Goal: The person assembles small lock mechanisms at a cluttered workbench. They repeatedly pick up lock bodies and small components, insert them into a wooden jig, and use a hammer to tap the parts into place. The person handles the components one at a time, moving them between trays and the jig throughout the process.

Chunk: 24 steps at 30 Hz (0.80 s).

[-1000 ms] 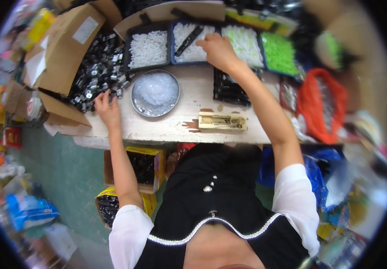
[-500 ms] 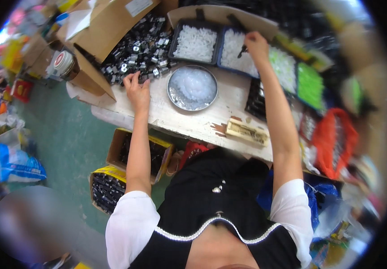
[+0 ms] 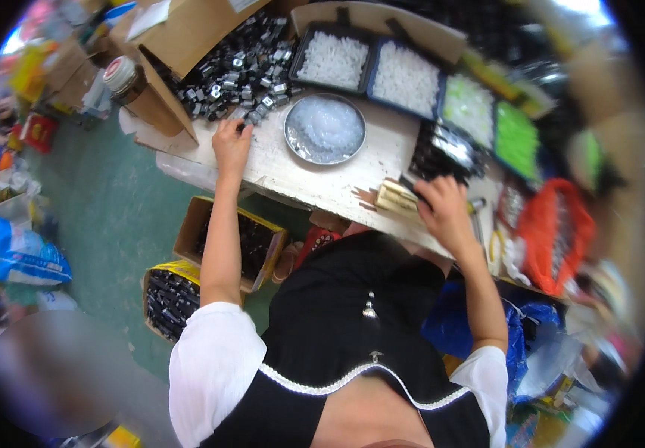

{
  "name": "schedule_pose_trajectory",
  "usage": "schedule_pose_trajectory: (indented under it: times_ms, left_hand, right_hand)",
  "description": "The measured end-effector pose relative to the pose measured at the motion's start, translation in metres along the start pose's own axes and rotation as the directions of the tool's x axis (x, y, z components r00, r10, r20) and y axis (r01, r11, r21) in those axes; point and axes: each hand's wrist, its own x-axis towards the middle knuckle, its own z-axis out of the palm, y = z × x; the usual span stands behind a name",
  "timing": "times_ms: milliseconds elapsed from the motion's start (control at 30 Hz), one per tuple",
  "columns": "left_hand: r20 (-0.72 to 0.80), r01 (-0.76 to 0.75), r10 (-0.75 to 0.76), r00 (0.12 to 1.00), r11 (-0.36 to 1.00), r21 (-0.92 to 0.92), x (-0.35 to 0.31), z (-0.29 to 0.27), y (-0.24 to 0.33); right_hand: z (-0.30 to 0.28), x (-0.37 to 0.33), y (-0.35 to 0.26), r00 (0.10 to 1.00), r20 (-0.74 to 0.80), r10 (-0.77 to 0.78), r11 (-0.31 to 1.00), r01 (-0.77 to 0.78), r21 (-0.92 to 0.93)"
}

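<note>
My left hand is at the near edge of a heap of small black-and-silver parts, with its fingers bent around a small dark part. Close to the front edge of the workbench, my right hand reaches over a cream-coloured block with a groove along it. A small black piece sits between its fingers, partly hidden and blurred. Between the two hands stands a round metal dish with a whitish translucent mass in it.
Trays of white pieces, pale green pieces and bright green pieces line the back. Black parts lie before them. A lidded jar stands left, a red bag right. Boxes of black parts sit below.
My right hand has come from the second tray of white pieces toward me, down to the cream block, with the black piece. My left hand stays by the heap, its fingers drawn closer together.
</note>
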Motion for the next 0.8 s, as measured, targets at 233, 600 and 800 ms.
schedule_pose_trajectory:
  times_ms: [233, 600, 800]
  left_hand:
    - [0.212, 0.455, -0.403, 0.89, 0.782, -0.426, -0.017, -0.017, 0.004]
    - [0.668, 0.673, -0.133, 0.732, 0.29, -0.68, -0.048, -0.005, 0.122]
    - [0.534, -0.024, 0.411, 0.738, 0.808, -0.589, -0.073, 0.037, 0.185]
  right_hand:
    - [0.027, -0.033, -0.007, 0.991, -0.136, 0.013, 0.989, -0.033, -0.141]
    - [0.061, -0.023, -0.017, 0.998, -0.004, -0.066, 0.996, 0.066, -0.061]
    - [0.067, -0.029, 0.005, 0.916, -0.349, 0.197, 0.887, -0.016, 0.461]
